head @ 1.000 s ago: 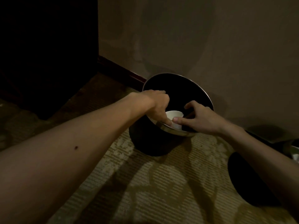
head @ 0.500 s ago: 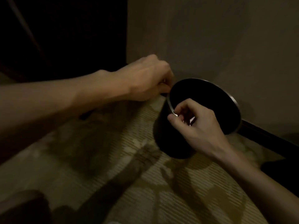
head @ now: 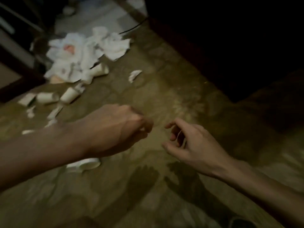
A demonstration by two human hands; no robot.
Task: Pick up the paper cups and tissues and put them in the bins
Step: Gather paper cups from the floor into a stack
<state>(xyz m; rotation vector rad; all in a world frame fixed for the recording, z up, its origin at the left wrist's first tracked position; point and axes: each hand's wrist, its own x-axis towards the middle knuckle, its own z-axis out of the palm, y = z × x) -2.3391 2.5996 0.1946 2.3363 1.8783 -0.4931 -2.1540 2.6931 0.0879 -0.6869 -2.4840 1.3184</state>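
Note:
A heap of crumpled white tissues (head: pixel 79 51) lies on the patterned carpet at the upper left. Paper cups lie on their sides below it: one at the heap's edge (head: pixel 100 69), two side by side (head: pixel 69 95) (head: pixel 46 97), and another (head: pixel 88 163) just under my left forearm. Small white scraps (head: pixel 134 75) are scattered around. My left hand (head: pixel 115 129) hovers over the carpet in the middle, its fingers loosely curled and holding nothing. My right hand (head: pixel 192 145) is beside it, a little apart, its fingers relaxed and holding nothing. No bin is clearly in view.
Dark furniture (head: pixel 230 38) fills the upper right. More dark furniture legs (head: pixel 16 63) stand at the left edge by the tissues. A thin black cable (head: pixel 131 28) runs along the floor at the top. A dark rounded object (head: pixel 241 223) shows at the bottom edge.
The view has swung from the black bin by the wall to the littered carpet. Both hands have left the bin's rim and now hang over the floor, holding nothing.

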